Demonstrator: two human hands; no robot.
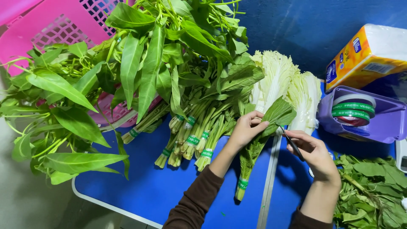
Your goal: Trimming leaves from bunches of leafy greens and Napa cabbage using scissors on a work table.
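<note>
You are mid-trim: your left hand (245,129) pinches a leaf of the green taped vegetable bundle (254,148) lying on the blue table (140,191), your right hand (311,150) grips a thin dark blade (292,146), so I judge a careful cut next.

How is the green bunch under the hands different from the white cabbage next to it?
The bunch has dark green leaves on thin stalks; the cabbage is pale, wide and crinkled. A green band ties the bunch; none shows on the cabbage. The left hand holds the bunch; the cabbage lies untouched. Both lie on the blue table.

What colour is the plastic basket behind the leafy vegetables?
The plastic lattice basket is bright pink, seen best in the head view, upper left.
</note>
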